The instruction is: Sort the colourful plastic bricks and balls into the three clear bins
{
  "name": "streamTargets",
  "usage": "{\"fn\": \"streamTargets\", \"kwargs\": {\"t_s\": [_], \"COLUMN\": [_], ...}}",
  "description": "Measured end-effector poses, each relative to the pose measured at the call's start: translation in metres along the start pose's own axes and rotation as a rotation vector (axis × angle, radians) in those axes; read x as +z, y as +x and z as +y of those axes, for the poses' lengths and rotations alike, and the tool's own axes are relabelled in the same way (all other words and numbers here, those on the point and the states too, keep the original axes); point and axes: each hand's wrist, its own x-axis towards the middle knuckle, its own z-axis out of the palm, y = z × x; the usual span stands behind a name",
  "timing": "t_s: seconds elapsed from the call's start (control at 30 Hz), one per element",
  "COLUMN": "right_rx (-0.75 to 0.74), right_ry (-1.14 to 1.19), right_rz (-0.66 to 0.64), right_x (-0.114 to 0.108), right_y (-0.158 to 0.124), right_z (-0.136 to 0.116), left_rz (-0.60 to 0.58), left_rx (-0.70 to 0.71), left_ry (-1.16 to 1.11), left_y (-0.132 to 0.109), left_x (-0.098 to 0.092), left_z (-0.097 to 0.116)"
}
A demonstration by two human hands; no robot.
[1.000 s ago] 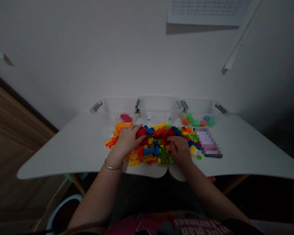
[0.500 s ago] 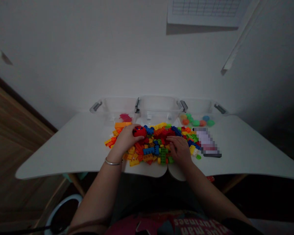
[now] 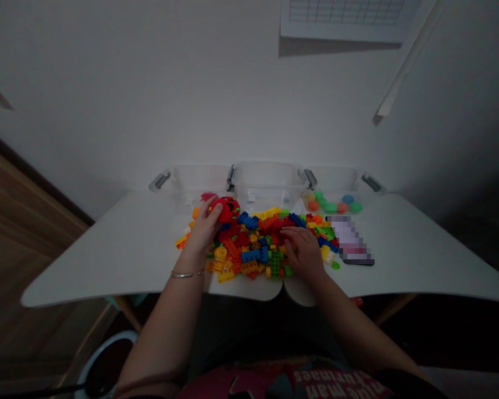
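Note:
A heap of coloured plastic building blocks (image 3: 258,244) lies on the white table (image 3: 108,249) in front of me. My left hand (image 3: 203,227) is closed round a round red piece with dark marks (image 3: 228,208), held above the far left part of the heap, close to the left clear bin (image 3: 195,183). My right hand (image 3: 303,249) rests palm down on the right side of the heap, fingers curled among the blocks; what they hold, if anything, is hidden.
Three clear plastic bins stand in a row at the table's far edge: the left holds a pink piece (image 3: 208,197), the middle bin (image 3: 266,183) looks empty, the right bin (image 3: 336,185) holds coloured round discs. A phone (image 3: 351,244) lies right of the heap.
My left hand has lifted the round red piece out of the heap and carried it away from me, toward the left bin. My right hand stays on the blocks.

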Motion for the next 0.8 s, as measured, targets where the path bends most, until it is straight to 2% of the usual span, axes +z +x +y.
{"fn": "streamTargets", "kwargs": {"t_s": [0.17, 0.3, 0.43, 0.53, 0.63, 0.7, 0.8], "right_rx": [0.002, -0.07, -0.181, -0.195, -0.058, 0.08, 0.135], "right_ry": [0.105, 0.212, 0.283, 0.306, 0.301, 0.239, 0.112], "right_rz": [-0.101, -0.171, -0.242, -0.244, -0.128, -0.058, -0.162], "right_x": [-0.001, 0.0, 0.007, 0.013, 0.014, 0.009, -0.002], "right_y": [0.02, 0.045, 0.064, 0.072, 0.077, 0.079, 0.083], "right_z": [-0.005, -0.021, -0.042, -0.048, -0.041, -0.032, -0.019], "left_rz": [-0.103, -0.142, -0.138, -0.191, -0.204, -0.159, -0.019], "left_rx": [-0.158, -0.168, -0.04, 0.049, 0.095, 0.204, 0.422], "left_ry": [-0.231, -0.141, 0.104, 0.215, 0.301, 0.454, 0.812], "left_y": [-0.015, -0.024, -0.028, -0.031, -0.034, -0.035, -0.035], "left_x": [0.009, 0.019, 0.031, 0.034, 0.028, 0.021, 0.008], "left_z": [0.015, 0.012, 0.002, -0.002, -0.002, -0.002, -0.004]}}
